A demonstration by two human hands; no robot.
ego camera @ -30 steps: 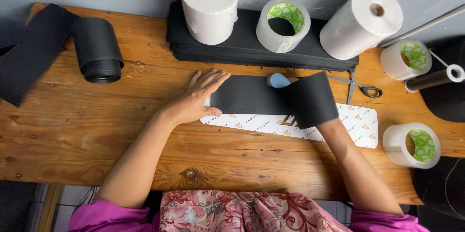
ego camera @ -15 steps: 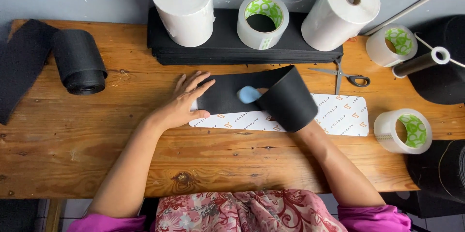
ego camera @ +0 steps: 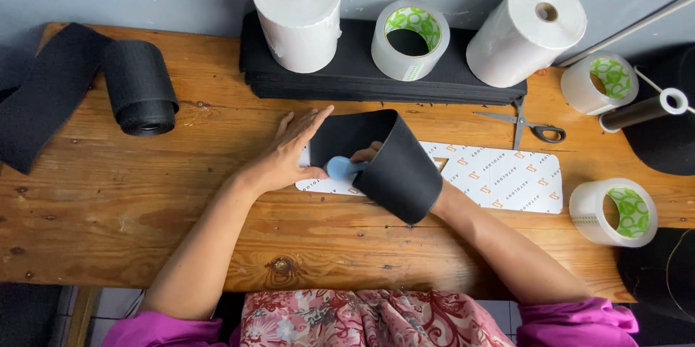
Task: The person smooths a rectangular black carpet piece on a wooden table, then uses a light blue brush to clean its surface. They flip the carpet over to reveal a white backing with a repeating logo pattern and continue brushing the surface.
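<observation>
A black flexible sheet (ego camera: 394,159) curls up off a long white printed strip (ego camera: 499,180) in the middle of the wooden table (ego camera: 145,224). My left hand (ego camera: 293,150) lies flat on the sheet's left end, holding it down. My right hand (ego camera: 365,157) is mostly hidden under the curled part of the sheet; its fingers grip a small light-blue round tool (ego camera: 339,167) pressed at the sheet's left end.
A black fabric roll (ego camera: 141,90) lies at the left. Two white paper rolls (ego camera: 297,10) (ego camera: 525,28) and a tape roll (ego camera: 407,43) stand on a black stack (ego camera: 362,79) at the back. Scissors (ego camera: 532,126) and more tape rolls (ego camera: 612,211) are on the right.
The black sheet has been lifted further and curled leftward over my right hand. The blue tool has moved left toward my left hand, which stays pressed on the sheet.
</observation>
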